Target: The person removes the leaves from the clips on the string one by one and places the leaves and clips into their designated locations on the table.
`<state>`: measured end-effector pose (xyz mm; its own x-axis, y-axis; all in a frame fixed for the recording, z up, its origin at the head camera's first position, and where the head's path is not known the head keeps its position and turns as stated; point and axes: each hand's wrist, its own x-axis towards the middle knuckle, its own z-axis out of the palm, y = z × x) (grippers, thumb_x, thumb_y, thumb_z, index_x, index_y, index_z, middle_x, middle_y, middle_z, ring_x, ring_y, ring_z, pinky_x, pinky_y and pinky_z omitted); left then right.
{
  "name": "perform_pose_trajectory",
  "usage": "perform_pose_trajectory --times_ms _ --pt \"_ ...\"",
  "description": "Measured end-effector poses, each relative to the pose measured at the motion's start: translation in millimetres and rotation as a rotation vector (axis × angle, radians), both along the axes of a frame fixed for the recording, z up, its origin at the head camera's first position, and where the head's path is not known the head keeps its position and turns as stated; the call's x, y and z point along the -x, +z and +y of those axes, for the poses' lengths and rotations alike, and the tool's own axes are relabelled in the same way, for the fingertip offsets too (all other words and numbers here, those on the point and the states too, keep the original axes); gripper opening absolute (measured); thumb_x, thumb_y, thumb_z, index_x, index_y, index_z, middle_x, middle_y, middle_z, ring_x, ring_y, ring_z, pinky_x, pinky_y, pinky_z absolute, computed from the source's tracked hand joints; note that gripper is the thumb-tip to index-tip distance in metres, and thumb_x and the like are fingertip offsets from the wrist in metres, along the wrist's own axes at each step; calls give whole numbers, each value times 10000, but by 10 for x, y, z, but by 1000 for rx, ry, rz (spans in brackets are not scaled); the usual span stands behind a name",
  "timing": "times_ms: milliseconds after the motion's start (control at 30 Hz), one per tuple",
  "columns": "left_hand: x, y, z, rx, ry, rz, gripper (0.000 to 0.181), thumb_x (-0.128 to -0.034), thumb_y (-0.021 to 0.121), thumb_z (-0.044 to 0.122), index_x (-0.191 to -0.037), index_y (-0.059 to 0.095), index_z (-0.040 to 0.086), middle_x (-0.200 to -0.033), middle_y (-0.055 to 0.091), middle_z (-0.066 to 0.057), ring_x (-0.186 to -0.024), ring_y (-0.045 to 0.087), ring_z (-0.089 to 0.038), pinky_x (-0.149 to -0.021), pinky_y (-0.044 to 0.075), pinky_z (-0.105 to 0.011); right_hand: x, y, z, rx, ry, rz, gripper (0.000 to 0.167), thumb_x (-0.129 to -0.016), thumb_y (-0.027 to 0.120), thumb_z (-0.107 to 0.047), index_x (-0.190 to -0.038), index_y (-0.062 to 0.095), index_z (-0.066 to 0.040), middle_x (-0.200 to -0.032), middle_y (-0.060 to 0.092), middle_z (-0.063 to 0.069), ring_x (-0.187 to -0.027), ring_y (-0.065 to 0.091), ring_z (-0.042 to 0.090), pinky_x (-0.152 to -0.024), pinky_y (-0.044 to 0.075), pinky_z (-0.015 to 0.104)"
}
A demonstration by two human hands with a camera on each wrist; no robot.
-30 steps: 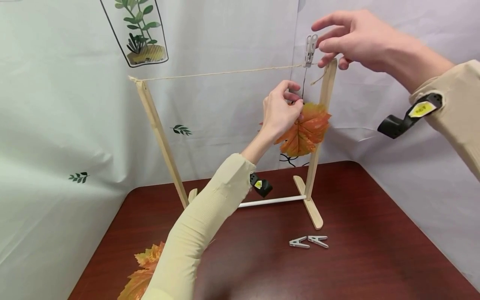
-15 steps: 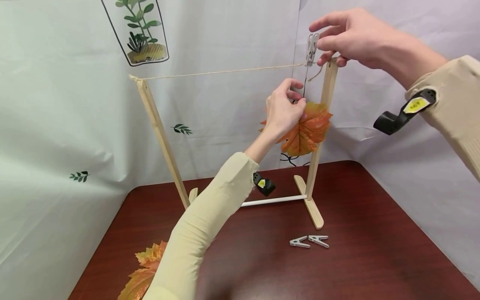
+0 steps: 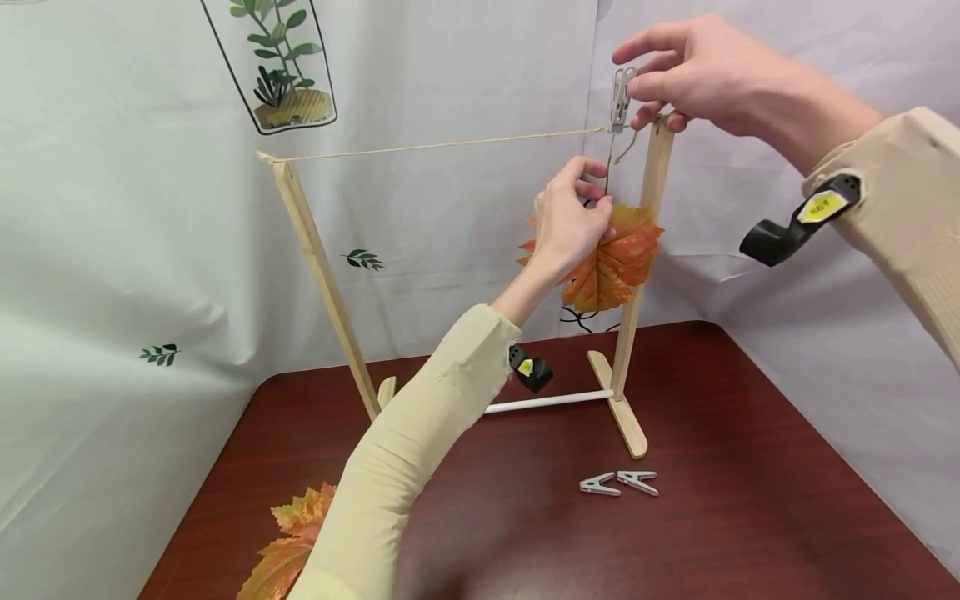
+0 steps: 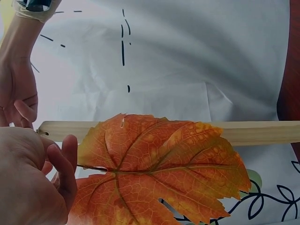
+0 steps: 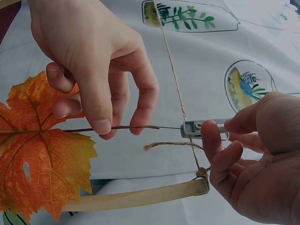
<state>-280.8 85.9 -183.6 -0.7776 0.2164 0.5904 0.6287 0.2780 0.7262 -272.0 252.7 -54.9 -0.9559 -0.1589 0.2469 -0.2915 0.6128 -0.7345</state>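
Observation:
My left hand (image 3: 566,218) pinches the thin brown stem (image 5: 140,127) of an orange maple leaf (image 3: 618,258) between thumb and fingers. The leaf hangs below the twine (image 3: 450,145), near the frame's right post. A grey clothespin (image 3: 620,100) stands upright at the twine, and the stem's thin end runs up to its lower tip. My right hand (image 5: 262,154) has its thumb and fingertips at the clothespin's upper end, just left of the post top. In the left wrist view the leaf (image 4: 159,164) lies in front of the wooden post (image 4: 267,132).
Two grey clothespins (image 3: 600,484) lie side by side on the dark red table (image 3: 712,433). Another orange leaf (image 3: 281,558) lies at the front left, partly behind the left sleeve. The wooden frame's left post (image 3: 322,275) and white crossbar (image 3: 551,402) stand behind the left arm.
My right hand has shifted slightly left and stays at the clothespin. The left hand has moved a little right, still pinching the stem.

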Motion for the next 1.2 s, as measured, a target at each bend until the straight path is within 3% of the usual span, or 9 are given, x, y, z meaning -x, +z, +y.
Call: perform_pose_trajectory --times_ms 767,1200 --pt "-23 -24 18 -33 -15 -26 205 -968 607 10 -1155 596 95 -896 634 -34 -544 662 -189 -526 538 -234 48 -23 9 10 -6 6 467 -1024 565 -231 -1480 475 -176 -1343 496 119 -790 617 119 -574 483 208" --pt "-6 -41 33 -41 -10 -16 183 -964 612 12 -1128 602 91 -853 642 -36 -506 637 -187 -512 537 -242 83 -46 32 42 -9 20 360 -1017 577 -254 -1368 552 -179 -1253 564 57 -788 620 109 -568 466 216"
